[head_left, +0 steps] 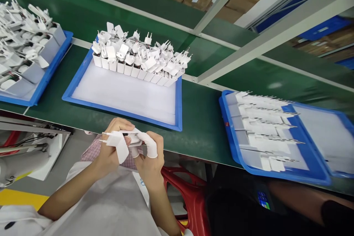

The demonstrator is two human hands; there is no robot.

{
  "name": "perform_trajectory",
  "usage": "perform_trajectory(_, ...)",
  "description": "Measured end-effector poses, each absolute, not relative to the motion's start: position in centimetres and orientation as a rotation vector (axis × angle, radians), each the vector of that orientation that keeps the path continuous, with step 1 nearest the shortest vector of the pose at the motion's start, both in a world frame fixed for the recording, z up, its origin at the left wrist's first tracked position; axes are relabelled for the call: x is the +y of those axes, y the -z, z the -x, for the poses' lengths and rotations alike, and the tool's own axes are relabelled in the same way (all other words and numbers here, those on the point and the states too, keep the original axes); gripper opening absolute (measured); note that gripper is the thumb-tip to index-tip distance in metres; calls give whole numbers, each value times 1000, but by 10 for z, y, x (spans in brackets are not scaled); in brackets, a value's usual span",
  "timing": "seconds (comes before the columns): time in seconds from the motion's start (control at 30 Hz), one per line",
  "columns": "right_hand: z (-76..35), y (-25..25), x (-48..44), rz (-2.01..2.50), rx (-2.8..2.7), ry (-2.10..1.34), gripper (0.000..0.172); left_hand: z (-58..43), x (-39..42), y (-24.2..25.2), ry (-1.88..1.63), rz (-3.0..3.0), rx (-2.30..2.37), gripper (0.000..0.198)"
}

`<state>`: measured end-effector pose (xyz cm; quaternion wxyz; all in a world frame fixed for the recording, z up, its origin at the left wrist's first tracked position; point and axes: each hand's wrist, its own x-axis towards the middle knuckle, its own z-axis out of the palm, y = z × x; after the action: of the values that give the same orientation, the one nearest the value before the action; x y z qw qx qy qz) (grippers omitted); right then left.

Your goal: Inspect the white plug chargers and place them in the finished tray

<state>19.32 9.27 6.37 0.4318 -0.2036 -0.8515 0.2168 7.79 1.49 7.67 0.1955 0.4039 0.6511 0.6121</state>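
Both hands are close together in front of the table edge, around one white power adapter [135,139] whose housing stands open. My left hand [110,156] grips the adapter's left side, with its plug cover [118,143] tilted out and two pins pointing left. My right hand [151,155], wearing white finger cots, closes on the right side of the same adapter. Its inside is mostly hidden by the fingers. Beyond the hands, a blue tray [121,112] with a white liner holds rows of open adapters [143,62], their plug covers hanging loose on top.
At left, another blue tray [41,90] carries more open adapters. On the right, a blue tray [235,147] contains adapters in rows with pins pointing right, beside another lined tray [323,129]. A co-worker's arm [298,195] and a red stool [190,195] are near the table's front.
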Motion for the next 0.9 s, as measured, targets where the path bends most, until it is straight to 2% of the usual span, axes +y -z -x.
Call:
perform_trajectory(0.13, -193, -68, 93, 536, -2212, -506, 35, -78, 17, -75, -1729, -1130, 1818, 24)
perform_trajectory(0.3, -189, -65, 98, 548, -2277, -554, 19, -69, 21, -66, -1709, -1147, 1730, 25)
perform_trajectory(0.43, -186, -52, 111, 646, -2269, -632, 14, -51, 20, -54, -1482, -1185, 1650, 30)
perform_trajectory(0.5, -185, -48, 121, 676, -2279, -750, 20, -40, 20, -49, -1344, -1199, 1688, 29)
perform_trajectory(0.63, -183, -56, 133, 557, -2288, -965, 44, -23, 22, -42, -1199, -1245, 1788, 21)
perform_trajectory(0.7, -179, -65, 132, 433, -2324, -969, 47, -19, 23, -39, -1187, -1268, 1802, 19)
perform_trajectory(0.9, -161, -80, 125, 378, -2376, -858, 24, -15, 19, -29, -1226, -1365, 1732, 22)
